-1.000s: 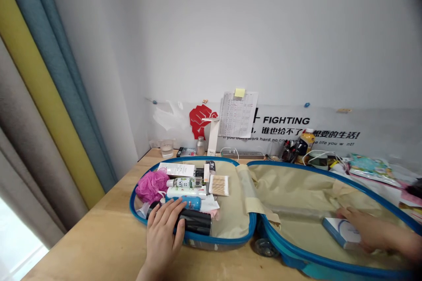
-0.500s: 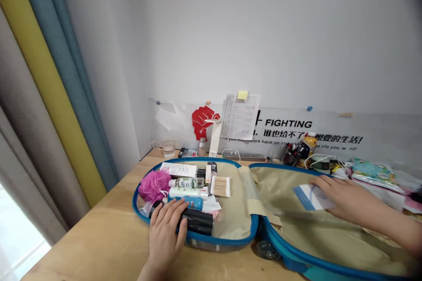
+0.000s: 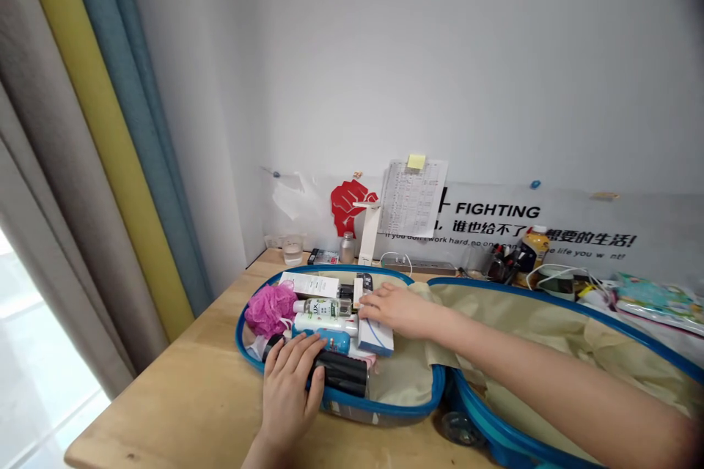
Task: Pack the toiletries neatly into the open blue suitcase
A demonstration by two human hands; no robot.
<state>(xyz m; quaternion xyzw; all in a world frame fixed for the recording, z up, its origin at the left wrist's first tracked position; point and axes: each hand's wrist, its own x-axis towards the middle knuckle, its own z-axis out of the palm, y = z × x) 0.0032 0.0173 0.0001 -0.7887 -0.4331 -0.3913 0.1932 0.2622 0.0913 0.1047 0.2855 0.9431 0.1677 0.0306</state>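
In the left half of an open blue suitcase (image 3: 410,412), the right hand (image 3: 397,308) is lying over a white-and-blue box (image 3: 377,337) among bottles; its grip cannot be told. The left hand (image 3: 289,388), apart, is resting flat on a black tube (image 3: 344,374) at the suitcase's near rim. The suitcase is sitting on a wooden desk (image 3: 181,403), with a slogan banner (image 3: 550,231) behind it and curtains (image 3: 110,161) to its left.

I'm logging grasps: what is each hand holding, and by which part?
The right hand holds the white box by its far end. The left hand grips nothing; its fingers lie flat on the left end of the black tube.
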